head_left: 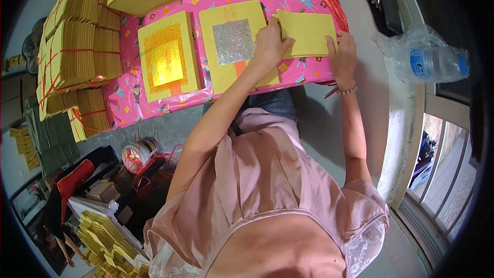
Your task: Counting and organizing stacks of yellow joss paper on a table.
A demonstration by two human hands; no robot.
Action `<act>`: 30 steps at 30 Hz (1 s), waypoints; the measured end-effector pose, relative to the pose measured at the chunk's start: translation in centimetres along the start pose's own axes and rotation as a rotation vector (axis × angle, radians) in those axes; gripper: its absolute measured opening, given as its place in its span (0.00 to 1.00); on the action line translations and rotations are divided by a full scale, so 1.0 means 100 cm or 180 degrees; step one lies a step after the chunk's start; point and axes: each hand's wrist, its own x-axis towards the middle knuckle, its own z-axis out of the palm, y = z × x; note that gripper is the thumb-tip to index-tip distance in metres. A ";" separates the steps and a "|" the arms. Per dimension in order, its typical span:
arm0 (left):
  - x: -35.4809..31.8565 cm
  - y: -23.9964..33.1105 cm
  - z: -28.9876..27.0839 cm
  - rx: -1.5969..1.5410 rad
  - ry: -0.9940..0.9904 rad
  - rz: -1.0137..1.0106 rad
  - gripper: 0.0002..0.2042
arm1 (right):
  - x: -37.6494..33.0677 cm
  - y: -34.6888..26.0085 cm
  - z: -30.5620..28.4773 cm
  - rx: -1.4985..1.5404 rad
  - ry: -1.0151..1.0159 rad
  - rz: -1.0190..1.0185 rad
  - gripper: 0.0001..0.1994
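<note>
Yellow paper sheet (307,32) lies on a pink patterned table cover (154,100), pinched at its edges by the left hand (271,45) and right hand (341,56). Two foil-centred stacks sit beside it: one silver (234,42), one gold (167,56). A plastic bottle (431,64) rests on the windowsill.

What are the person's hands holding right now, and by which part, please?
Both hands hold a plain yellow paper sheet: the left hand at its left edge, the right hand at its lower right corner.

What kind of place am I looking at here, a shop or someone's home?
Likely a small home workshop for folding ritual paper: tied bundles of yellow paper piled at the left, foil-faced sheets on a pink patterned cloth, and a window sill with a plastic bottle.
</note>
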 end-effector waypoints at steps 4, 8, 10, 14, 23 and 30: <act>-0.006 0.003 0.003 0.0332 0.0311 0.0387 0.30 | -0.003 0.003 0.000 0.0336 -0.0063 0.0329 0.16; -0.014 -0.005 -0.005 0.0377 0.0996 0.0995 0.34 | 0.007 -0.003 -0.011 0.0216 0.0211 0.0005 0.15; -0.022 -0.006 -0.019 -0.0117 0.0795 0.0881 0.28 | 0.014 -0.011 -0.021 0.0200 0.0346 -0.0186 0.14; -0.053 -0.019 -0.067 -0.0340 0.0496 0.0674 0.20 | 0.026 -0.051 -0.057 0.0466 0.0551 -0.0410 0.10; -0.127 -0.053 -0.118 0.0450 -0.0016 0.0876 0.13 | -0.007 -0.136 -0.042 0.1410 -0.1739 -0.1875 0.12; -0.138 -0.072 -0.108 0.1002 -0.0003 0.1024 0.16 | -0.015 -0.144 -0.022 0.0859 -0.2140 -0.2244 0.16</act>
